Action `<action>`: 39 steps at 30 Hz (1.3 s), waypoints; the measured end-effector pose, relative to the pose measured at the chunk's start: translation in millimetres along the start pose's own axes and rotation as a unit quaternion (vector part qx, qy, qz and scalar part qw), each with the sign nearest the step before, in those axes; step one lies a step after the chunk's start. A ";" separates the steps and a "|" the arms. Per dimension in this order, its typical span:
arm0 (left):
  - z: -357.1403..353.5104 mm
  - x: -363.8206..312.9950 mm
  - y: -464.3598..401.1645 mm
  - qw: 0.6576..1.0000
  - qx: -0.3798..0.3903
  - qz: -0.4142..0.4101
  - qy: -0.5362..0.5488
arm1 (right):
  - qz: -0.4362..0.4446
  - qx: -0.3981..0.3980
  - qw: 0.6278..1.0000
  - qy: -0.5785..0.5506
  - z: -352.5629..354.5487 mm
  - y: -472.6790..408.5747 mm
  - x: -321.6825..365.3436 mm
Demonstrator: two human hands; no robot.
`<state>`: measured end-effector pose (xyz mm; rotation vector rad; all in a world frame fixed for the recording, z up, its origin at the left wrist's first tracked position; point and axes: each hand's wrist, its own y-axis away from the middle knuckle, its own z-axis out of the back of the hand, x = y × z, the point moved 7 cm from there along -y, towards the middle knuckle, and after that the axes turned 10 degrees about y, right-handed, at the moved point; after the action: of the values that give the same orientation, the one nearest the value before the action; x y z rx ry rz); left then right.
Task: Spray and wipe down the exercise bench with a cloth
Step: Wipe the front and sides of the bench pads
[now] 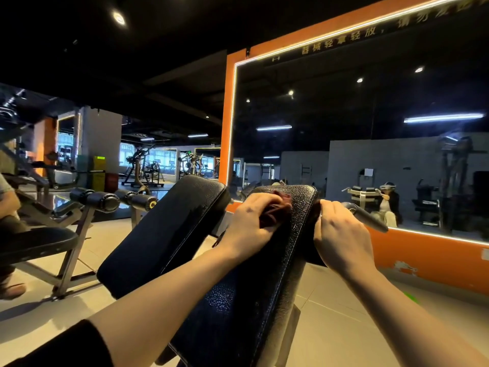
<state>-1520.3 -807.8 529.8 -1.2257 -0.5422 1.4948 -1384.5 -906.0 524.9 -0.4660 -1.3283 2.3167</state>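
The left hand [251, 221] covers much of the cloth [277, 210]. The right hand's [341, 234] fingertips curl out of sight over the pad's [264, 287] edge. Mirror [370, 115] reflections are too small.

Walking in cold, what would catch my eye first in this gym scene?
Two bare forearms reach to a black padded bench in the middle: the left hand presses a dark red cloth near the pad's top, while the right hand grips its right edge. Behind, on the right, a huge orange-framed mirror edged with light strips reflects the gym.
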 end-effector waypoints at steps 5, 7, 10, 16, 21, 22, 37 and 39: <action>-0.2 -2.0 4.6 0.998 0.058 -0.028 -0.021 | 0.006 -0.004 1.000 -0.016 0.1 1.2 -0.8; 23.0 29.5 10.8 0.995 0.039 0.024 -0.091 | 0.006 -0.004 1.000 -0.009 1.1 0.7 0.1; 66.2 64.3 15.3 0.952 -0.084 0.195 -0.222 | 0.004 0.000 1.000 -0.007 1.1 -0.7 2.2; -19.6 -30.9 7.0 0.991 0.072 -0.007 -0.113 | 0.010 0.019 1.000 -0.010 1.3 1.9 0.7; -3.6 -11.6 27.3 0.982 0.063 -0.103 -0.143 | 0.000 0.012 1.000 -0.010 -1.0 1.0 -1.0; 7.5 10.6 32.1 0.982 0.049 -0.091 -0.158 | -0.001 0.016 1.000 -0.008 -2.2 0.8 -1.1; -11.6 -31.6 22.5 0.994 0.025 -0.083 -0.072 | 0.012 -0.003 1.000 -0.017 -3.3 -0.4 -0.2; -7.7 -33.1 33.3 0.987 0.039 -0.126 -0.088 | 0.011 -0.005 1.000 -0.013 -2.9 -1.0 -0.3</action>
<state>-1531.6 -850.6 512.4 -0.9319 -0.7219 1.4013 -1382.6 -903.7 524.4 -0.4577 -1.3546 2.3420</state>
